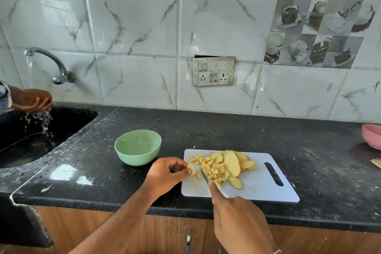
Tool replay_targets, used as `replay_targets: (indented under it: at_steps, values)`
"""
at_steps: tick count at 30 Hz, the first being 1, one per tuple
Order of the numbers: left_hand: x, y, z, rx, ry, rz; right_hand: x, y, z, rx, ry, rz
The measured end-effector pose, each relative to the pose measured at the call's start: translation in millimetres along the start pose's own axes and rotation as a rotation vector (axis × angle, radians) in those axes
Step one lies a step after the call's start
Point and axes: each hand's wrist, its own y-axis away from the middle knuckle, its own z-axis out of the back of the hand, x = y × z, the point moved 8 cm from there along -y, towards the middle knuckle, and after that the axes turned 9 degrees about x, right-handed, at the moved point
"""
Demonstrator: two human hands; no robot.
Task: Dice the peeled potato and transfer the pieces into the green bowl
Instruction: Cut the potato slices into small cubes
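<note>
A white cutting board [257, 183] lies on the black counter with a heap of diced potato [214, 168] and several potato slices [233, 162] on it. My left hand [165, 173] pinches a small potato piece [191, 169] at the board's left edge. My right hand [237, 218] grips a knife [205, 176], its blade down on the board just right of that piece. The green bowl [137, 147] stands to the left of the board and holds a few small bits.
A black sink [41, 130] is at the left; another person's hands [33, 100] rinse under the running tap [49, 64]. A pink bowl [372, 136] sits at the right edge. A wall socket panel [213, 71] is behind the board.
</note>
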Motion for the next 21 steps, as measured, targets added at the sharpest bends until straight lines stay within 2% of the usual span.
replay_targets:
  at_steps: [15,21]
  values:
    - [-5,3,3,-0.076,-0.113,-0.083,32,-18,9,-0.153,0.002,0.044]
    - [-5,4,1,-0.066,-0.107,-0.089,39,-25,8,-0.121,0.037,0.044]
